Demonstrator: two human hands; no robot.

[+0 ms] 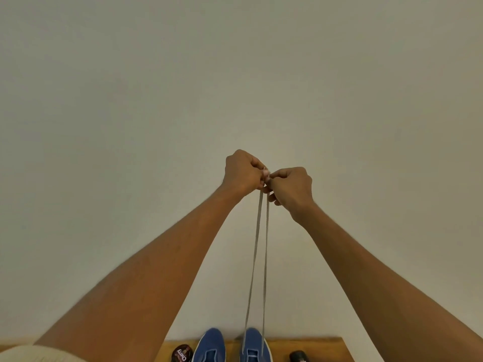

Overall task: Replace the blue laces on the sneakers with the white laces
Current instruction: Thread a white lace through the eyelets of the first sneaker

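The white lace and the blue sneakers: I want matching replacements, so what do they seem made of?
White lace: flat woven fabric by its look, matte, a thin ribbon-like band pulled taut from the hands. Blue sneakers: soft matte upper, probably canvas or suede-like textile; too little shows to be sure.

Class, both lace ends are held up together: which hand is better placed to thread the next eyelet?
Neither, clearly: left hand and right hand both pinch the white lace ends, level, above the right-side sneaker.
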